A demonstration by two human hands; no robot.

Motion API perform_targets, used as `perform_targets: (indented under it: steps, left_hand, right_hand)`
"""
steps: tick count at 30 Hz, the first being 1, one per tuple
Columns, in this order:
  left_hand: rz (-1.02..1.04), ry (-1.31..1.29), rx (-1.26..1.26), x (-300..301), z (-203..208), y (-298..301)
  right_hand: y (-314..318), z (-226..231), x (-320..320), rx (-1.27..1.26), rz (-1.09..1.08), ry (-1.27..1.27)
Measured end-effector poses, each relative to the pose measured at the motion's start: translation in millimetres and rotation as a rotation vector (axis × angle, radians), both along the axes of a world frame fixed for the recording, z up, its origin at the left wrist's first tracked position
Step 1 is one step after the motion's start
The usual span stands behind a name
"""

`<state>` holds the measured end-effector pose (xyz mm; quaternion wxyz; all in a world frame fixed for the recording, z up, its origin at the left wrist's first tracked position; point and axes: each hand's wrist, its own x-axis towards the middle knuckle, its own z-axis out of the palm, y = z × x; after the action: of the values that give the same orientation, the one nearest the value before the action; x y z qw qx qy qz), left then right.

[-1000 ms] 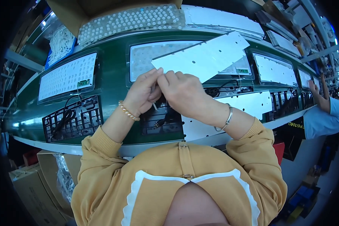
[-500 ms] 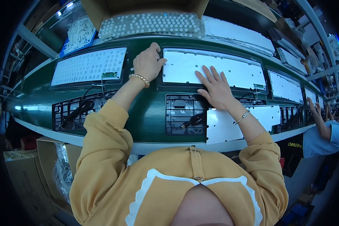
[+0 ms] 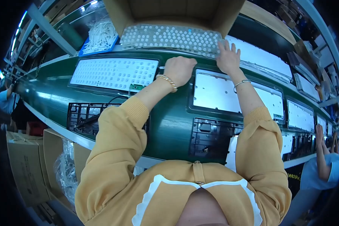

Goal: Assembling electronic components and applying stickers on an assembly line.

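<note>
My left hand [image 3: 179, 71] is closed over the green bench between two dark trays; a small white tip [image 3: 161, 68] shows beside its wrist, too little to name. My right hand [image 3: 228, 58], fingers apart, reaches to the right end of a stack of clear rubber-dome keyboard sheets [image 3: 169, 37]. Whether its fingertips grip a sheet is not clear. Below my right wrist lies a white metal keyboard plate [image 3: 213, 90] in its dark tray. Another tray, left of my left hand, holds a plate covered with a domed sheet [image 3: 113, 72] and a small green circuit board [image 3: 136, 87].
Black keyboard housings [image 3: 211, 139] with cables lie along the near side. Behind are a cardboard box [image 3: 120, 15], a blue tray [image 3: 112, 46] of white sticks and stacked white plates [image 3: 267, 58]. A co-worker's arm [image 3: 321, 154] is at the right.
My right hand has left the white plate and moved up to the dome sheets. My left hand has moved off the plate's left edge and curled more tightly. The view has shifted left.
</note>
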<state>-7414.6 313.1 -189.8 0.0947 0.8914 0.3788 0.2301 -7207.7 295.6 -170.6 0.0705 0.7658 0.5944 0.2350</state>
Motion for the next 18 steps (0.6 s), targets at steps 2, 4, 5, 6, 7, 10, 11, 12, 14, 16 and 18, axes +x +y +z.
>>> perform_targets:
  steps: [2, 4, 5, 6, 7, 10, 11, 12, 14, 16, 18]
  left_hand:
    - [0.067, -0.001, -0.032, 5.5, 11.5, 9.5]
    - [0.089, -0.066, -0.012, 9.7, 10.9, 23.9]
    - [0.096, -0.135, 0.007, 10.7, 9.8, 32.7]
    - [0.098, -0.13, 0.003, 10.4, 8.4, 41.4]
    - [0.116, -0.112, 0.035, 11.0, 7.1, 51.0]
    - [0.174, -0.06, 0.129, 11.3, 6.3, 75.9]
    - [0.175, -0.027, 0.095, 8.7, 14.6, 81.0]
    - [0.179, 0.006, 0.061, 3.3, 23.5, 86.6]
    - [0.215, -0.136, 0.152, -12.8, 34.2, 93.5]
    - [0.215, -0.447, 0.245, -41.2, 54.4, 96.8]
    - [0.157, -0.557, 0.351, -81.8, 81.5, 90.2]
  right_hand:
    - [13.7, -8.2, 7.9, 0.027, 0.0, -0.084]
    - [22.9, -3.9, 6.9, 0.042, 0.054, -0.122]
    - [26.6, -3.5, 6.2, 0.055, 0.093, -0.162]
    - [28.0, 0.3, -0.1, 0.051, 0.096, -0.158]
    - [28.3, 5.3, -5.1, 0.125, 0.195, -0.164]
    - [23.6, 28.9, -26.1, 0.346, 0.497, -0.181]
    - [19.5, 34.3, -32.2, 0.342, 0.495, -0.178]
    - [14.9, 39.8, -41.0, 0.412, 0.502, -0.03]
    - [6.3, 46.3, -61.3, 0.551, 0.514, 0.267]
    - [0.5, 46.1, -77.6, 0.623, 0.514, 0.418]
    - [-14.8, 36.5, -91.3, 0.537, 0.233, 1.114]
